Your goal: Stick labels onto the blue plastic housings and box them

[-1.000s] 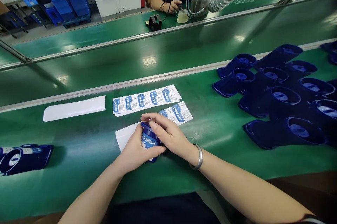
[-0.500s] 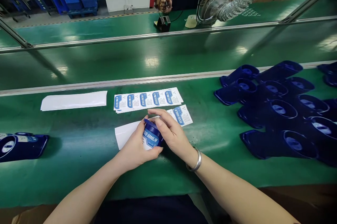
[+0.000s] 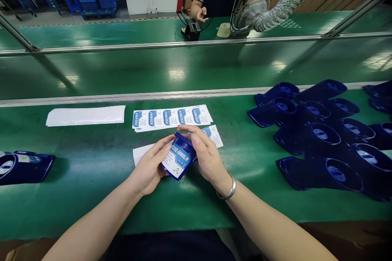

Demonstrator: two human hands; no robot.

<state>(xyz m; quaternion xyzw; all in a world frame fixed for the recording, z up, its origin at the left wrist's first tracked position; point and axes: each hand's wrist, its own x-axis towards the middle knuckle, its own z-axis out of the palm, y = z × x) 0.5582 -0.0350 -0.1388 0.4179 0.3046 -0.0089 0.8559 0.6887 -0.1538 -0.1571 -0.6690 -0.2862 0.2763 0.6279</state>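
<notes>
Between my two hands is a dark blue plastic housing (image 3: 193, 155), tilted, with a blue-and-white label (image 3: 177, 158) on the side facing me. My left hand (image 3: 150, 167) grips its left side, thumb lying on the label's edge. Around its right side my right hand (image 3: 208, 155) is wrapped, fingers over the far edge. Just beyond my hands lies a partly peeled label strip (image 3: 216, 135), its white backing (image 3: 140, 154) showing at the left. Behind it rests a stack of label sheets (image 3: 173, 117).
Several similar blue housings (image 3: 318, 171) stand grouped at the right. Another labelled housing (image 3: 27, 167) lies at the left edge. White backing paper (image 3: 85, 116) lies at the back left. Across a metal rail (image 3: 153, 45), a co-worker's hand (image 3: 201, 15) is near a black stand (image 3: 191, 31).
The housing has turned in my hands, so more of its label shows. My left thumb has moved up onto the label. The co-worker's hand has lowered and opened.
</notes>
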